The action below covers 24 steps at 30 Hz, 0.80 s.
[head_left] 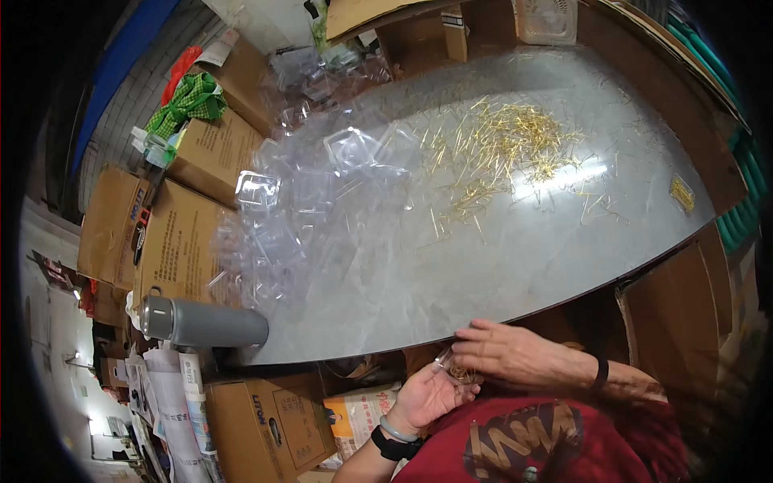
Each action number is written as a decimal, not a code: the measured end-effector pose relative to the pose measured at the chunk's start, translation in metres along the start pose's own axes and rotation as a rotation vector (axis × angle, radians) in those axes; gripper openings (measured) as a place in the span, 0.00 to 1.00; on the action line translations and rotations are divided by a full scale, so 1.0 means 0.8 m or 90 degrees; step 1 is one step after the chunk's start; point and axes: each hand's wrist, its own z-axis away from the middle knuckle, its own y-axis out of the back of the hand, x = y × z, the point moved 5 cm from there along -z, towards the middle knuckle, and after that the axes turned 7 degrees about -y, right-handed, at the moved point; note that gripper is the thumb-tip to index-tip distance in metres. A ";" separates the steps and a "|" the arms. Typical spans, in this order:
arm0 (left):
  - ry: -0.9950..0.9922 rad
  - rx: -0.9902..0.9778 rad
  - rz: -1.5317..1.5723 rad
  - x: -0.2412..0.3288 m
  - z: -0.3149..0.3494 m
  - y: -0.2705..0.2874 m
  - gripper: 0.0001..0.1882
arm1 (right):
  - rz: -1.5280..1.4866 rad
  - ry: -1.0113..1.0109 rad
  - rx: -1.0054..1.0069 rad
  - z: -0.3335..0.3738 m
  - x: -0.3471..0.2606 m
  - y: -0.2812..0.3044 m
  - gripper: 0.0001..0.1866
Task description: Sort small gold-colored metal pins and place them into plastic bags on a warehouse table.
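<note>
At the table's near edge, in front of my red shirt, both my hands meet around a small clear plastic box (460, 373) with thin gold-coloured metal pieces inside. My left hand (425, 397) is palm up, its thumb and fingers curled at the box. My right hand (507, 351) lies over the box from the right, fingers stretched out, its far side hiding part of the box. On the table, a loose pile of gold-coloured wire pins (519, 141) spreads at the back right. Many clear plastic boxes (310, 189) are heaped at the left.
A filled clear box (682, 195) lies at the grey table's (386, 282) right edge. A grey bottle (205, 322) lies or leans at the front left corner. Cardboard boxes (193, 241) stand along the left. A white basket (547, 20) is at the back.
</note>
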 end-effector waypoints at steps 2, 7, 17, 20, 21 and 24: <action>0.005 -0.002 -0.006 -0.005 0.008 -0.003 0.25 | -0.062 -0.003 0.004 0.005 -0.008 -0.010 0.22; 0.002 0.008 -0.090 -0.015 0.028 -0.022 0.29 | -0.253 -0.001 0.001 0.004 -0.015 -0.011 0.23; -0.164 0.145 -0.732 0.052 -0.074 -0.117 0.34 | -0.189 -0.150 0.264 -0.020 0.034 0.037 0.23; -0.246 0.285 -1.046 0.076 -0.074 -0.131 0.29 | -0.185 -0.210 0.295 -0.018 0.043 0.037 0.27; -0.327 0.335 -1.231 0.081 -0.070 -0.143 0.28 | -0.198 -0.243 0.299 -0.015 0.044 0.038 0.28; -0.560 0.320 -1.557 0.078 -0.065 -0.164 0.30 | -0.191 -0.252 0.244 -0.016 0.045 0.046 0.33</action>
